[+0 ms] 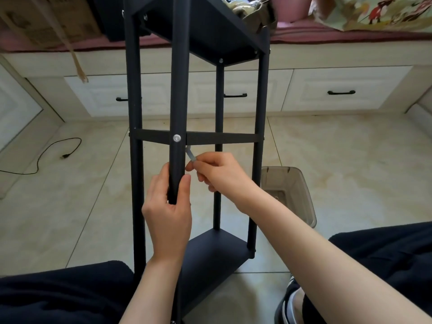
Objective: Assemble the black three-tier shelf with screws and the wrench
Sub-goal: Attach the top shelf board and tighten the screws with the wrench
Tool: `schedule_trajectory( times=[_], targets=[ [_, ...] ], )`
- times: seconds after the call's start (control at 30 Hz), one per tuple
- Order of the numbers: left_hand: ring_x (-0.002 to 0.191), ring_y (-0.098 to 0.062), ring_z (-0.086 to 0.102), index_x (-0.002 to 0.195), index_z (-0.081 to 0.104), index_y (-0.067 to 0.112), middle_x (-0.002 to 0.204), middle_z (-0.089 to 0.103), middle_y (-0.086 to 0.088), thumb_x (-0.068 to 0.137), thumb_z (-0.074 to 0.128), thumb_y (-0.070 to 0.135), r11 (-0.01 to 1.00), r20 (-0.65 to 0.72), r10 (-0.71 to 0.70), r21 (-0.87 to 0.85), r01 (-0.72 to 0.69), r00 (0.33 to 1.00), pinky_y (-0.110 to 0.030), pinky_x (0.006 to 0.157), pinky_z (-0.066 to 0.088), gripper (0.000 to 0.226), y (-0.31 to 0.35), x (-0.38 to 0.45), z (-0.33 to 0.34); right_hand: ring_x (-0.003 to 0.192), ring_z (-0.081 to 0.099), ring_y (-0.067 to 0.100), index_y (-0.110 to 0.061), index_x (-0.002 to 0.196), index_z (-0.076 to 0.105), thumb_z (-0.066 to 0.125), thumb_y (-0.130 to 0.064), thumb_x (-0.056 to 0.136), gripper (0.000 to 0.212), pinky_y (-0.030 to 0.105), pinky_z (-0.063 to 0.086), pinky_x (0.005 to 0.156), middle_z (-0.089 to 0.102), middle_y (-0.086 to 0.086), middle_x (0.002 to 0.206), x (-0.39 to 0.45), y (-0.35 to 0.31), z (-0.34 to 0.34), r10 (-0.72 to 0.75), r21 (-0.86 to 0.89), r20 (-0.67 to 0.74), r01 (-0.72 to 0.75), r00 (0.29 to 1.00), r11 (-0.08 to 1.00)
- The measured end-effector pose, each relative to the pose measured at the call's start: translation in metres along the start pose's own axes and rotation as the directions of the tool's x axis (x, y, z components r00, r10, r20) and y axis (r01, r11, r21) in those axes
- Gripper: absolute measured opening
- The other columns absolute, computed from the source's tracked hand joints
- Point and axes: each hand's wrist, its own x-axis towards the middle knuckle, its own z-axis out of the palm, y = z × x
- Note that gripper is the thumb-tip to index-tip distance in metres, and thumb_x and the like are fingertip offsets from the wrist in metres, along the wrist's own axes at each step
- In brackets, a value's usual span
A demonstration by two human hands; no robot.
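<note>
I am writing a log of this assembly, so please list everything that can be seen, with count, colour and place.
shelf: one, black, upright on the floor, centre
screw: one, silver, in the near post at the middle tier
wrench: one, silver, right of the near post
bin: one, clear grey, on the floor, right
cable: one, black, on the floor, left
drawers: white, black handles, behind
cardboard box: one, brown, top left
left hand: grips the near post
right hand: pinches the wrench
</note>
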Motion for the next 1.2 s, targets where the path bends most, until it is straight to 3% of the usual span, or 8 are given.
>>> schedule_trajectory(
  times=[0.17,0.33,0.43,0.53,0.7,0.9,1.03,1.2],
  targets=[
    [0.07,-0.026,0.062,0.126,0.065,0.018,0.091,0.056,0.018,0.1,0.056,0.035,1.0,0.012,-0.009,-0.002,0.009,1.0,-0.046,0.059,0.055,0.032,0.0,0.001,0.002,0.056,0.052,-0.003,-0.018,0.088,0.074,0.052,-0.022,0.1,0.025,0.021,0.041,0.064,0.059,-0.011,0.059,0.003,0.0,-0.002,-0.023,-0.01,-0.021,0.023,1.0,1.0],
    [0.067,-0.026,0.061,0.122,0.065,0.023,0.09,0.056,0.016,0.099,0.055,0.037,1.0,0.021,0.006,-0.004,-0.006,1.0,-0.049,0.057,0.053,0.029,0.001,0.001,0.005,0.053,0.052,-0.006,-0.021,0.089,0.074,0.052,-0.022,0.1,0.024,0.016,0.04,0.06,0.062,-0.01,0.061,0.004,0.007,0.0,-0.068,-0.058,-0.087,0.063,0.994,0.996],
    [0.068,-0.025,0.061,0.125,0.066,0.016,0.087,0.055,0.02,0.098,0.057,0.034,1.0,0.012,-0.003,0.003,0.003,1.0,-0.046,0.058,0.054,0.034,0.0,0.001,0.004,0.068,0.061,-0.005,-0.022,0.092,0.074,0.053,-0.023,0.1,0.023,0.013,0.041,0.065,0.069,-0.01,0.066,0.006,0.009,0.001,-0.09,-0.083,-0.12,0.081,0.989,0.993],
    [0.069,-0.024,0.061,0.125,0.065,0.021,0.089,0.056,0.018,0.098,0.056,0.037,1.0,0.012,0.006,-0.004,-0.006,1.0,-0.046,0.057,0.054,0.032,0.002,0.0,0.003,0.08,0.064,-0.001,-0.02,0.097,0.075,0.053,-0.023,0.1,0.022,0.012,0.046,0.073,0.073,-0.01,0.075,0.007,0.01,0.003,-0.12,-0.109,-0.125,0.107,0.985,0.988],
    [0.067,-0.023,0.061,0.126,0.062,0.031,0.087,0.056,0.021,0.099,0.055,0.037,0.999,0.002,0.032,0.002,-0.032,0.999,-0.045,0.056,0.053,0.029,-0.001,0.001,0.002,0.08,0.063,-0.004,-0.019,0.1,0.076,0.054,-0.023,0.1,0.022,-0.003,0.039,0.068,0.074,-0.01,0.083,0.008,0.017,0.009,-0.218,-0.175,-0.19,0.185,0.957,0.967],
    [0.066,-0.026,0.06,0.131,0.057,0.036,0.082,0.054,0.012,0.099,0.055,0.037,0.998,0.001,0.051,0.024,-0.051,0.999,-0.049,0.056,0.053,0.032,-0.006,0.001,0.001,0.069,0.05,-0.003,-0.019,0.105,0.078,0.063,-0.025,0.095,0.018,0.002,0.035,0.064,0.063,-0.011,0.084,0.014,0.019,0.019,-0.333,-0.226,-0.224,0.283,0.916,0.932],
    [0.067,-0.022,0.061,0.131,0.056,0.035,0.085,0.055,0.019,0.099,0.055,0.038,0.998,-0.003,0.062,0.012,-0.062,0.998,-0.045,0.056,0.054,0.032,-0.005,0.001,0.0,0.063,0.049,0.002,-0.012,0.097,0.079,0.066,-0.021,0.094,0.016,0.007,0.035,0.061,0.066,-0.001,0.076,0.02,0.024,0.027,-0.439,-0.296,-0.269,0.36,0.857,0.885],
    [0.071,-0.023,0.064,0.133,0.055,0.033,0.089,0.057,0.016,0.099,0.056,0.038,0.999,-0.005,0.045,-0.002,-0.045,0.999,-0.048,0.058,0.056,0.034,-0.008,0.001,0.0,0.058,0.044,0.0,-0.002,0.09,0.077,0.07,-0.009,0.089,0.01,0.001,0.033,0.064,0.069,0.006,0.075,0.029,0.032,0.039,-0.579,-0.347,-0.428,0.465,0.694,0.814]
  ],
)
